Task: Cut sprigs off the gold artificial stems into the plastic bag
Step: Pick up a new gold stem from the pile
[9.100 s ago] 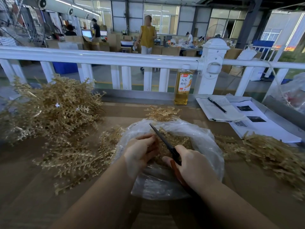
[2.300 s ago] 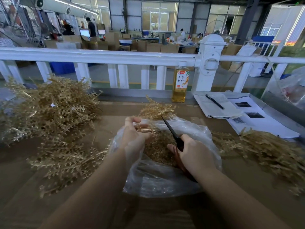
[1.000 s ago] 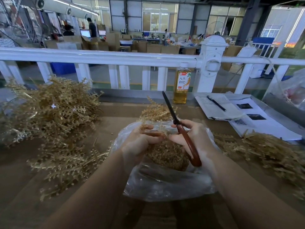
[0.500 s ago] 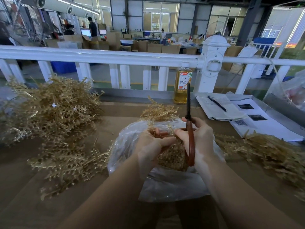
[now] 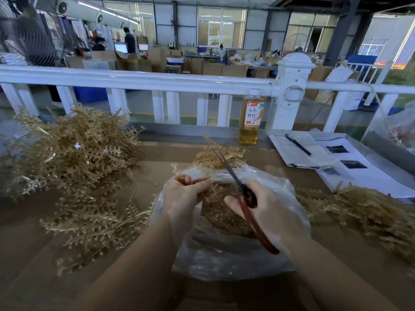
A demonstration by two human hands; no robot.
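A clear plastic bag (image 5: 226, 259) lies open on the brown table in front of me, with a heap of cut gold sprigs (image 5: 221, 213) inside. My left hand (image 5: 183, 196) is curled around a gold stem (image 5: 212, 154) that sticks up past the bag's far rim. My right hand (image 5: 267, 209) grips red-handled scissors (image 5: 244, 198); their dark blades are closed and point up-left toward that stem.
A large pile of gold stems (image 5: 74, 153) covers the left of the table; another gold pile (image 5: 363, 209) lies at the right. A drink bottle (image 5: 250, 120), notebook with pen (image 5: 298, 149) and printed sheets (image 5: 357, 167) sit by the white railing (image 5: 143, 79).
The scissors have swung from pointing straight up to pointing up-left, lower over the bag. My left hand has shifted left and slightly up along the bag's rim, still holding the stem.
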